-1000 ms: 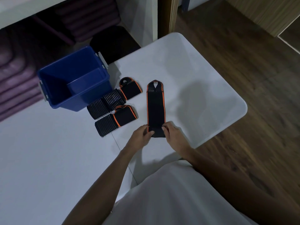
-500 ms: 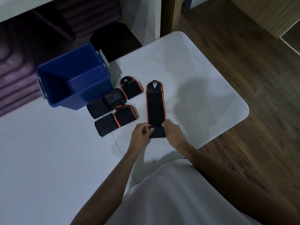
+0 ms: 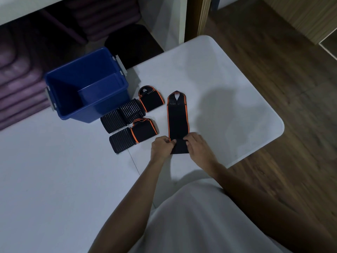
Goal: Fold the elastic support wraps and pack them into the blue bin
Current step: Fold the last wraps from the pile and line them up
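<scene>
A long black wrap with orange edges [image 3: 177,117] lies stretched out on the white table [image 3: 54,179], its near end turned over into a short fold. My left hand [image 3: 161,147] pinches the left side of that fold and my right hand [image 3: 197,147] pinches the right side. Left of it lie two more black wraps, one further back [image 3: 150,100] and one nearer [image 3: 134,134], each partly folded with ribbed ends. The blue bin [image 3: 87,84] stands open at the back left with nothing visible inside.
The table's rounded right corner and edge [image 3: 273,128] drop to a wooden floor. Purple cushions [image 3: 16,84] and a dark stool [image 3: 131,41] sit behind the bin, beyond the table.
Both hands have lifted the wrap's near end and turned it forward over the strip, making a short fold. The other wraps and bin have not moved.
</scene>
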